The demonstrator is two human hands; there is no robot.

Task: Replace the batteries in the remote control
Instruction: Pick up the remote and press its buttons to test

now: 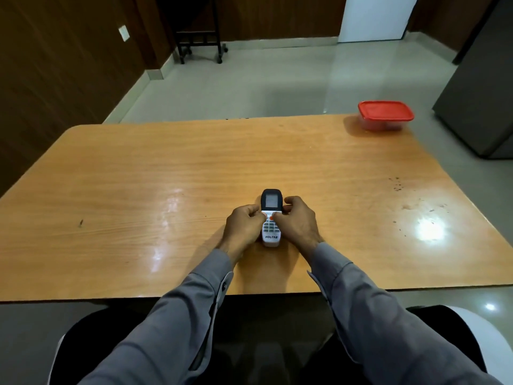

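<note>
A white remote control with a dark top, a grey screen and an orange button lies face up on the wooden table, near its front edge. My left hand grips its left side with curled fingers, thumb on the keypad. My right hand grips its right side, fingers curled round the edge and thumb by the orange button. No batteries are in view.
A clear box with a red lid stands at the table's far right corner. A dark cabinet stands right of the table. A black wheeled stand is on the floor far behind.
</note>
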